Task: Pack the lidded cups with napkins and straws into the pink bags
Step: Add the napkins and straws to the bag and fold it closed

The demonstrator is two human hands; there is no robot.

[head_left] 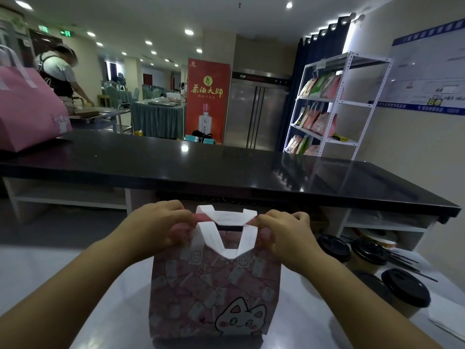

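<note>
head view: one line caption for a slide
Left hand and right hand pinch the top of the pink bag on the white table, lidded cups beside it.
</note>
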